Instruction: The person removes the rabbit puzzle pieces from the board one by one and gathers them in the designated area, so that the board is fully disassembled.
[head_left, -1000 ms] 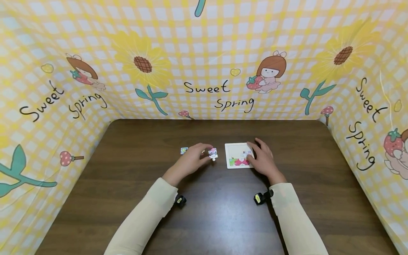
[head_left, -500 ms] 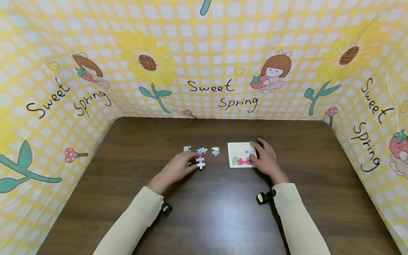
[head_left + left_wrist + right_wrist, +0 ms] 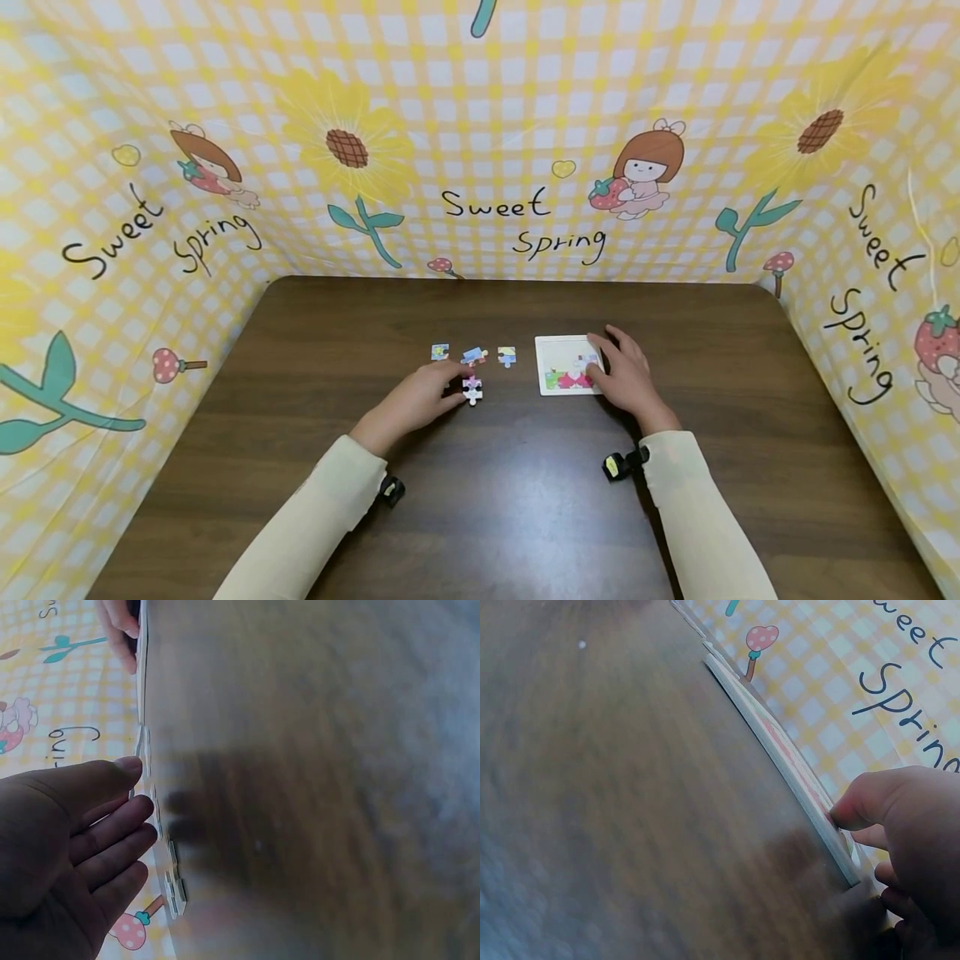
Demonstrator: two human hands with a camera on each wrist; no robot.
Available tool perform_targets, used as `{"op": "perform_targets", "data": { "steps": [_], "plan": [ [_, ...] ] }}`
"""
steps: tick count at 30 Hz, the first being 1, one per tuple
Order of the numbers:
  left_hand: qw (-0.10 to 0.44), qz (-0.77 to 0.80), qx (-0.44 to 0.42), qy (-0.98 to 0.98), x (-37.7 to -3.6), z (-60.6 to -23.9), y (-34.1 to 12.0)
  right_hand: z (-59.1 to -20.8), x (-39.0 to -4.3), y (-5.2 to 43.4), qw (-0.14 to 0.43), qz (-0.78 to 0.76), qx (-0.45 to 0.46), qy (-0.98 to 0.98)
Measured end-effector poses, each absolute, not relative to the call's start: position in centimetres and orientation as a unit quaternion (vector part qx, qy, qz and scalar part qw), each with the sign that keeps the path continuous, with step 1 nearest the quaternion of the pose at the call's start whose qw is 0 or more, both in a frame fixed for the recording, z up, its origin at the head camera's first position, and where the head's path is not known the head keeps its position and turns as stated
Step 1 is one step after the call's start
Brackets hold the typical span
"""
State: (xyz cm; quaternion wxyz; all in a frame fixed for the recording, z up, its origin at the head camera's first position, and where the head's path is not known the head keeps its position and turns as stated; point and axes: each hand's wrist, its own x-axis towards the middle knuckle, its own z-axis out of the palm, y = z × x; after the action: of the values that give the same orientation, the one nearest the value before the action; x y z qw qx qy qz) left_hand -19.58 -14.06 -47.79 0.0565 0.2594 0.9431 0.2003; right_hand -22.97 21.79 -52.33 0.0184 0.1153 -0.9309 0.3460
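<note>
My left hand (image 3: 414, 403) pinches a pink and white puzzle piece (image 3: 472, 390) by its left side, between thumb and forefinger. In the left wrist view this hand (image 3: 71, 836) shows its palm, and the piece is a thin sliver seen edge-on. Behind the hand lie three loose puzzle pieces with blue and yellow print: a left one (image 3: 440, 352), a middle one (image 3: 474, 356) and a right one (image 3: 507, 356). My right hand (image 3: 627, 373) grips the right side of a white puzzle tray (image 3: 555, 347), thumb on top. Printed pieces (image 3: 567, 380) fill the tray's lower part.
The brown wooden table (image 3: 480, 500) is enclosed at the back and sides by a yellow checked cloth (image 3: 495, 150). A black wrist camera (image 3: 392, 491) sits at the left cuff, and another camera (image 3: 617, 466) at the right cuff.
My left hand has moved left and nearer to me with the pinched piece, uncovering the loose pieces behind. My right hand keeps its grip on the tray. The head view has shifted slightly.
</note>
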Motion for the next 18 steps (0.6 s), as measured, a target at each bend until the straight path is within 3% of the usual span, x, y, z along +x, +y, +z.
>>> {"op": "perform_targets", "data": {
  "steps": [18],
  "plan": [
    [0.058,0.187,0.261,0.945,-19.95,-47.96,-14.07,-52.23,-23.06,21.82,0.007,0.342,0.113,-0.933]
  ]
}}
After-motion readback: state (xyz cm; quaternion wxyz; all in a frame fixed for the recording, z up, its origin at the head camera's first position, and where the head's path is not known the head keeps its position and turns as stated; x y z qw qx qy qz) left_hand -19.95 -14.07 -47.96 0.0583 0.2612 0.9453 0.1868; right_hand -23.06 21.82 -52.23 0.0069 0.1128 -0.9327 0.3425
